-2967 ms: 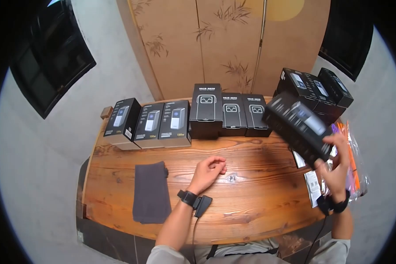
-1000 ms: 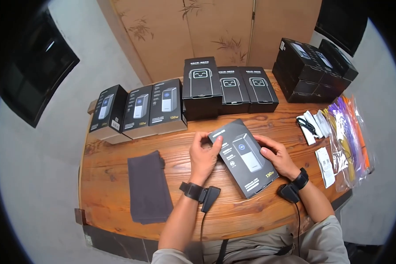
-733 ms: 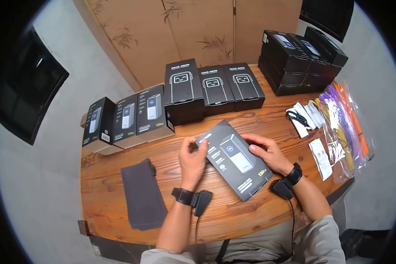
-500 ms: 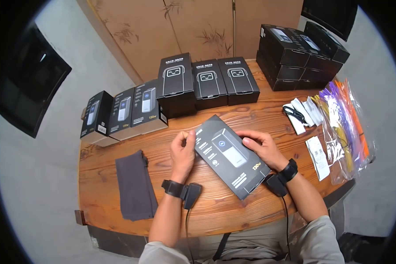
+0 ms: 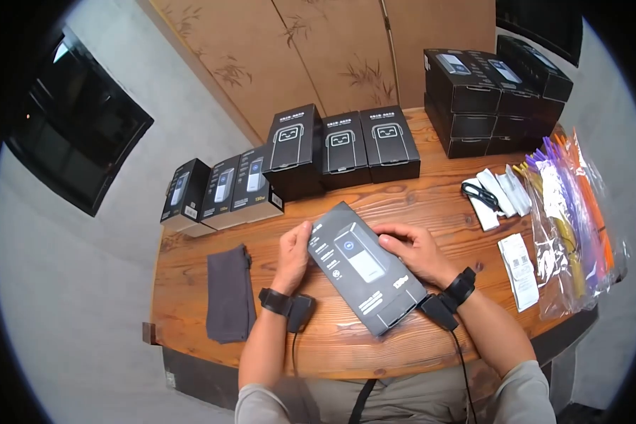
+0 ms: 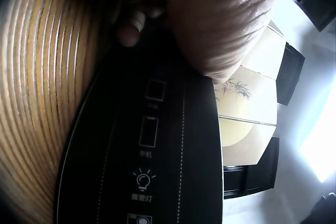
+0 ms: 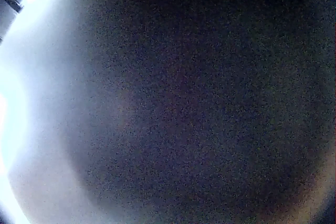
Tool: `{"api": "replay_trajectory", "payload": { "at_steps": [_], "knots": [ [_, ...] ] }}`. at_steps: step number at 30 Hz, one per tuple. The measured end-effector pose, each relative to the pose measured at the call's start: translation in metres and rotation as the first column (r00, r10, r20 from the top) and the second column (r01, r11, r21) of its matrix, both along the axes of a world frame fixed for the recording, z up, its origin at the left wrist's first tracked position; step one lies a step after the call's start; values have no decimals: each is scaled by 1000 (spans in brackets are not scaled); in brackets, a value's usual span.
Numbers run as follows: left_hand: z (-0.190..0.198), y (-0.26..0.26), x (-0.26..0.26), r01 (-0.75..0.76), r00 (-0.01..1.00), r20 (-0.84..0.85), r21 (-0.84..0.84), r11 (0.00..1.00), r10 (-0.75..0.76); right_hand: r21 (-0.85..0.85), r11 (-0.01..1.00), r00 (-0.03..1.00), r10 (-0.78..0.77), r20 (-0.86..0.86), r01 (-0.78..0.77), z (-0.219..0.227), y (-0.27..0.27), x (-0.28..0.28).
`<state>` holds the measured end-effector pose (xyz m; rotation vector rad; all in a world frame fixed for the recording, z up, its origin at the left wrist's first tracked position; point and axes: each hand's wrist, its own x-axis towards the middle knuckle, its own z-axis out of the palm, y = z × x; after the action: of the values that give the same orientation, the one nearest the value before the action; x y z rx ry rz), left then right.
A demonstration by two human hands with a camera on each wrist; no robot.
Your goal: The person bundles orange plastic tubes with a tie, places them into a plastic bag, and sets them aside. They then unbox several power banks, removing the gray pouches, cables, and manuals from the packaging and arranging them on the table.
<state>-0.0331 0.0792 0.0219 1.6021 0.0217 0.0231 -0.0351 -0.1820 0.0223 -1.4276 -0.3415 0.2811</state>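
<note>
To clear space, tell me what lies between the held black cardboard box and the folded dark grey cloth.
The left hand and forearm, a black wrist camera and brown wooden tabletop, as the head view shows.

Brown-grained across the worktop [image 5: 336,350]
White and yellow on black box [image 5: 360,272]; smiling white on black far-edge boxes [image 5: 343,157]; grey on cloth [image 5: 228,297]; purple, orange, yellow in strips [image 5: 569,205].
</note>
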Motion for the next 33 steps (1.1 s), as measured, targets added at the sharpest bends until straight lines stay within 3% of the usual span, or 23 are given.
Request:
{"api": "replay_trajectory", "payload": {
  "at_steps": [11, 14, 16, 23, 28, 33],
  "knots": [
    [-3, 8, 1, 83, 996, 25, -2, 997, -83, 8, 1000, 999, 28, -22, -28, 2, 3, -1],
    [-1, 4, 0, 37, 995, 89, -54, 998, -32, 1, 998, 997, 64, 31, -64, 3, 0, -1],
    [-3, 3, 2, 1, 996, 85, -175, 985, 14, -4, 996, 993, 94, 70, -94, 1, -2, -1],
    [-2, 3, 1, -106, 984, 91, -384, 917, 152, -29, 982, 980, 190, 61, -188, 7, -4, -4],
    [-5, 1, 3, -149, 965, 145, -390, 909, 221, 76, 945, 948, 318, -7, -317, 13, -2, -9],
    [-6, 4, 5, -113, 970, 168, -326, 939, 175, 134, 943, 949, 313, -42, -305, 15, -2, -9]
  ]
}}
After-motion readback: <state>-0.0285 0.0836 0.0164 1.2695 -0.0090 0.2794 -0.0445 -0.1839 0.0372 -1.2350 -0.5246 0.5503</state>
